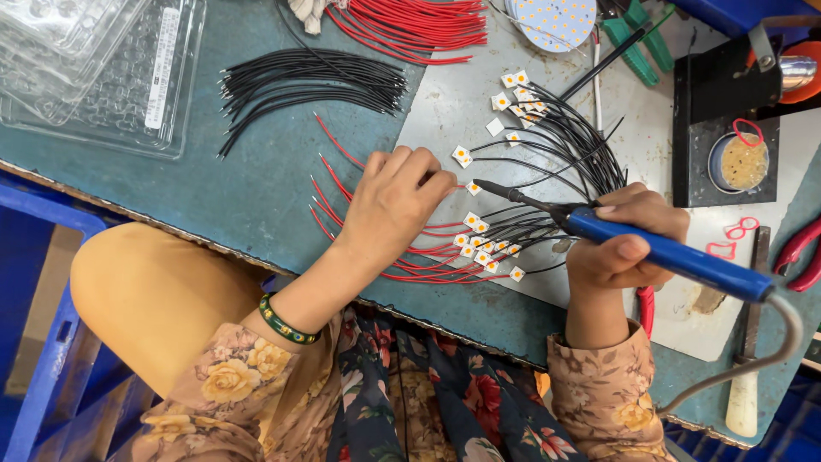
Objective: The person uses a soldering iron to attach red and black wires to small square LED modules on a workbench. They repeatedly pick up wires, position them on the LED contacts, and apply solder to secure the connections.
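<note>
the right hand (623, 244) wraps its fingers tight around a blue soldering iron (658, 250), tip aimed left over the small white chips (483, 248) on the grey surface (445, 111). the left hand (395, 201) presses bunched fingers down on red wires (342, 192), but whatever they pinch is hidden beneath them.

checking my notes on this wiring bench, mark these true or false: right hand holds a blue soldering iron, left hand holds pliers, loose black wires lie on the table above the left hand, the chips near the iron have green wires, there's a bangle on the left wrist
1. The right hand holds a blue soldering iron: true.
2. The left hand holds pliers: false, its fingers rest on red wires; red pliers lie apart at the right edge.
3. Loose black wires lie on the table above the left hand: true.
4. The chips near the iron have green wires: false, red and black.
5. A bangle circles the left wrist: true.
</note>
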